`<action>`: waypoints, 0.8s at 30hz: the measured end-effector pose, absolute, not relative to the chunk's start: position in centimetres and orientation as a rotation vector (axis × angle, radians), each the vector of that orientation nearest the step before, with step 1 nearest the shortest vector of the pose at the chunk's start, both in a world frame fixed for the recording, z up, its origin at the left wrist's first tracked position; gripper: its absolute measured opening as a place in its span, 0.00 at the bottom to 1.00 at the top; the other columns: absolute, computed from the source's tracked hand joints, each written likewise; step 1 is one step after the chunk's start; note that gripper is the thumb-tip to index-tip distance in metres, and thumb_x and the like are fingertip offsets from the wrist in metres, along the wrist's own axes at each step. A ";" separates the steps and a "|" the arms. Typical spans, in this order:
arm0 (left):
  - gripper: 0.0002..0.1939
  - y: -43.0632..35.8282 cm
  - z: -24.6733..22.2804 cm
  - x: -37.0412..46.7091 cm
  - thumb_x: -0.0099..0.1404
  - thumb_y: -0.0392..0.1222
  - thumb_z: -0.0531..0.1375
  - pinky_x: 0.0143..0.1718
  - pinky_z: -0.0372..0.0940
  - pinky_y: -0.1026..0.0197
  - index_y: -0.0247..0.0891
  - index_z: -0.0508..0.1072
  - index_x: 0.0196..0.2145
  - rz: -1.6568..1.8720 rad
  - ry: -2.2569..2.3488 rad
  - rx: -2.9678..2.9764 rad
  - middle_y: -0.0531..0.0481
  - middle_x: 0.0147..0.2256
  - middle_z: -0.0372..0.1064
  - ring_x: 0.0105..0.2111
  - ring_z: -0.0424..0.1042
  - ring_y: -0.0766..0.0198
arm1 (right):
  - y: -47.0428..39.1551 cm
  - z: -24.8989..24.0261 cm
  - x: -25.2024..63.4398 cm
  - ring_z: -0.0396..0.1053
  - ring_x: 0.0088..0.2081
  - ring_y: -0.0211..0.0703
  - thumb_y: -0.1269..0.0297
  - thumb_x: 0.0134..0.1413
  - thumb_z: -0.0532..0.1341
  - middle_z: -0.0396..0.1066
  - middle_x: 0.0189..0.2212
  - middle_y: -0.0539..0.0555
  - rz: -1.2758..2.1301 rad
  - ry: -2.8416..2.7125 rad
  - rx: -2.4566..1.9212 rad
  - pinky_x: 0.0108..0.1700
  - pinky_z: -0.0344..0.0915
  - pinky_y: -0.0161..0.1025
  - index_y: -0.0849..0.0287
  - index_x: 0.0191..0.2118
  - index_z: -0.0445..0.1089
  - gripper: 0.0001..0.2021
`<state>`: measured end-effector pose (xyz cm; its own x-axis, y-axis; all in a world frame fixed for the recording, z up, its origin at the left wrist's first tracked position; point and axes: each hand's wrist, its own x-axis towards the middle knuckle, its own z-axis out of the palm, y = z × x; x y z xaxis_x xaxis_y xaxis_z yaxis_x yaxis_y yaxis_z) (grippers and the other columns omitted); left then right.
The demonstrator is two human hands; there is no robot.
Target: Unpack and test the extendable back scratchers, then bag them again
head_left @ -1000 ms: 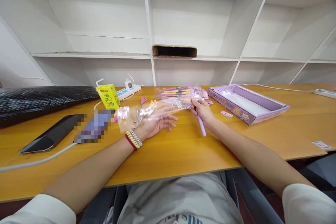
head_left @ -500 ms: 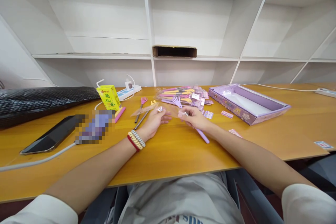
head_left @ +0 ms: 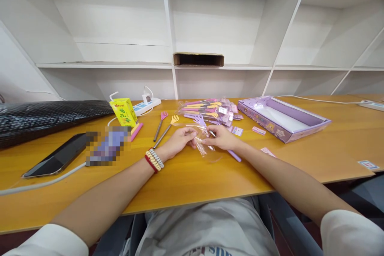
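Observation:
My left hand [head_left: 179, 141] pinches a crumpled clear plastic bag [head_left: 204, 149] over the middle of the desk. Close beside it, my right hand [head_left: 223, 138] is closed round a purple back scratcher [head_left: 235, 156]. Its clawed head points away from me and its handle end sticks out below my palm. The right fingertips also touch the bag. Left of my hands lie a pink back scratcher [head_left: 160, 126] and a yellow back scratcher [head_left: 167, 129], both unwrapped. Beyond my hands is a pile of packaged back scratchers [head_left: 201, 107] in clear wrapping.
To the right stands a purple open box [head_left: 287, 136], with small printed cards [head_left: 258, 131] near it. On the left are a yellow drink carton [head_left: 124, 112], pink and yellow handle pieces [head_left: 137, 131], a phone [head_left: 57, 156], a power strip [head_left: 147, 106] and a black wrapped bundle [head_left: 51, 118].
My left hand has moved slightly right, closer to my right hand. The plastic bag, stretched out to the left before, is now bunched between and below my hands.

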<state>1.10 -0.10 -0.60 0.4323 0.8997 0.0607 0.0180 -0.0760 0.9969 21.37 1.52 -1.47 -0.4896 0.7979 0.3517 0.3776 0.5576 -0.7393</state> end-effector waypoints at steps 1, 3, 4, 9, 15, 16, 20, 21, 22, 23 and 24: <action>0.12 -0.2 -0.6 1.2 0.58 0.46 0.60 0.32 0.66 0.60 0.34 0.64 0.32 0.905 0.860 1.393 0.52 0.24 0.68 0.24 0.70 0.66 | 1.4 -1.5 21.3 0.63 0.27 0.36 0.58 0.42 0.64 0.68 0.26 0.49 0.760 -2.104 -0.961 0.31 0.59 0.34 0.61 0.36 0.70 0.15; 0.13 -0.6 -0.6 1.5 0.57 0.45 0.61 0.34 0.67 0.59 0.34 0.64 0.34 0.895 0.851 1.278 0.50 0.28 0.69 0.28 0.72 0.65 | 1.5 -1.5 21.2 0.62 0.26 0.35 0.59 0.43 0.63 0.68 0.26 0.49 0.740 -2.078 -1.028 0.29 0.58 0.33 0.61 0.37 0.70 0.15; 0.14 -0.7 -0.5 1.6 0.56 0.44 0.62 0.35 0.68 0.59 0.35 0.64 0.36 0.880 0.851 1.248 0.49 0.29 0.69 0.29 0.72 0.65 | 1.5 -1.6 21.3 0.62 0.25 0.35 0.59 0.44 0.63 0.68 0.26 0.49 0.729 -2.053 -1.056 0.29 0.58 0.33 0.61 0.38 0.70 0.15; 0.20 -1.0 -0.9 2.1 0.50 0.38 0.67 0.33 0.68 0.61 0.35 0.65 0.39 0.826 0.880 1.287 0.50 0.28 0.69 0.30 0.73 0.64 | 1.8 -1.9 21.2 0.61 0.24 0.34 0.60 0.45 0.61 0.68 0.24 0.48 0.719 -1.996 -1.022 0.29 0.58 0.33 0.61 0.38 0.68 0.14; 0.11 -0.7 -1.4 2.2 0.56 0.43 0.62 0.32 0.70 0.61 0.31 0.68 0.30 0.819 0.900 1.310 0.47 0.27 0.69 0.26 0.71 0.67 | 1.4 -1.1 21.3 0.62 0.27 0.36 0.63 0.50 0.56 0.69 0.28 0.49 0.534 -2.001 -0.989 0.32 0.58 0.35 0.60 0.38 0.68 0.10; 0.11 -0.6 -1.3 2.2 0.57 0.44 0.61 0.31 0.70 0.60 0.32 0.67 0.31 0.865 0.920 1.285 0.47 0.27 0.70 0.26 0.72 0.66 | 1.3 -1.0 21.5 0.62 0.27 0.36 0.66 0.52 0.54 0.70 0.28 0.49 0.505 -1.996 -0.975 0.32 0.58 0.35 0.59 0.38 0.67 0.09; 0.11 0.3 -0.2 1.5 0.59 0.45 0.59 0.28 0.71 0.59 0.34 0.63 0.33 1.247 0.987 1.233 0.48 0.25 0.69 0.25 0.73 0.63 | 1.5 -0.9 22.4 0.64 0.31 0.37 0.73 0.52 0.49 0.71 0.33 0.50 0.501 -2.008 -0.870 0.35 0.59 0.36 0.57 0.38 0.60 0.08; 0.11 0.7 0.3 1.0 0.60 0.46 0.58 0.28 0.71 0.59 0.34 0.63 0.34 1.393 1.016 1.250 0.49 0.25 0.69 0.25 0.73 0.63 | 1.6 -1.0 22.5 0.64 0.31 0.37 0.73 0.52 0.49 0.71 0.34 0.51 0.520 -2.007 -0.863 0.35 0.59 0.37 0.57 0.39 0.58 0.08; 0.12 1.1 0.8 0.4 0.61 0.46 0.57 0.29 0.71 0.59 0.35 0.63 0.35 1.563 1.060 1.281 0.49 0.25 0.69 0.25 0.73 0.64 | 1.6 -1.1 22.5 0.64 0.30 0.37 0.72 0.53 0.50 0.71 0.35 0.52 0.544 -2.006 -0.863 0.35 0.60 0.37 0.57 0.41 0.56 0.09; 0.12 1.5 1.3 -0.4 0.61 0.46 0.56 0.30 0.71 0.59 0.35 0.62 0.37 1.747 1.099 1.330 0.49 0.27 0.70 0.26 0.73 0.64 | 1.6 -1.2 22.5 0.64 0.30 0.36 0.70 0.54 0.51 0.71 0.37 0.53 0.570 -2.008 -0.866 0.34 0.60 0.37 0.56 0.44 0.54 0.11; 0.12 2.0 1.8 -1.2 0.63 0.47 0.54 0.32 0.71 0.59 0.36 0.62 0.39 1.909 1.122 1.383 0.49 0.29 0.71 0.27 0.73 0.65 | 1.5 -1.3 22.4 0.65 0.29 0.36 0.69 0.55 0.52 0.71 0.38 0.54 0.590 -2.019 -0.867 0.34 0.61 0.37 0.56 0.48 0.52 0.14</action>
<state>-1.23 1.99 1.84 -0.3397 0.7942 0.5038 0.0538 -0.5184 0.8535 22.40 1.52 -1.28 -0.4079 0.7548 0.5136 0.3595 0.6499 -0.6696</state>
